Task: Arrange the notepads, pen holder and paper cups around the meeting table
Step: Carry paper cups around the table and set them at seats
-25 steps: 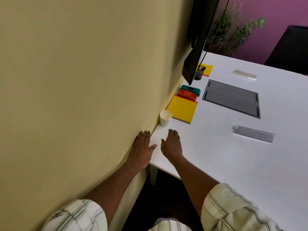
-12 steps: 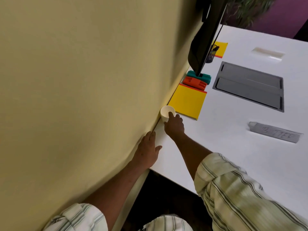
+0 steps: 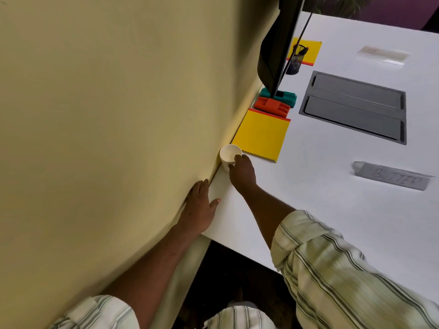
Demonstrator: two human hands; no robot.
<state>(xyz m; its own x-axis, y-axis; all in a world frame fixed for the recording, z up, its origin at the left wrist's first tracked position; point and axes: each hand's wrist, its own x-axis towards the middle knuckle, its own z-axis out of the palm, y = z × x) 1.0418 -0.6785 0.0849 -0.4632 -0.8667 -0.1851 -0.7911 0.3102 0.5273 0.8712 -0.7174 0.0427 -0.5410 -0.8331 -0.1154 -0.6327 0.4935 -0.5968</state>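
Observation:
A white paper cup (image 3: 228, 154) stands upright on the white table (image 3: 332, 198) right against the yellow wall. My right hand (image 3: 242, 173) is closed around its near side, fingers on the rim. Flat against the wall at the table's corner rests my left hand (image 3: 199, 207), fingers spread, holding nothing. A yellow notepad (image 3: 261, 135) lies just beyond the cup. A second yellow notepad (image 3: 308, 51) lies farther back, with a dark mesh pen holder (image 3: 295, 62) standing at its near edge.
A black wall-mounted screen (image 3: 278, 43) overhangs the table's left side. Orange (image 3: 272, 106) and teal (image 3: 285, 97) blocks sit under it. A grey cable hatch (image 3: 354, 105) is set into the table. Two name plates (image 3: 392, 178) (image 3: 382, 54) lie to the right.
My right hand reached forward from the table edge to the cup and closed on it. The left hand stayed on the wall. The view moved closer.

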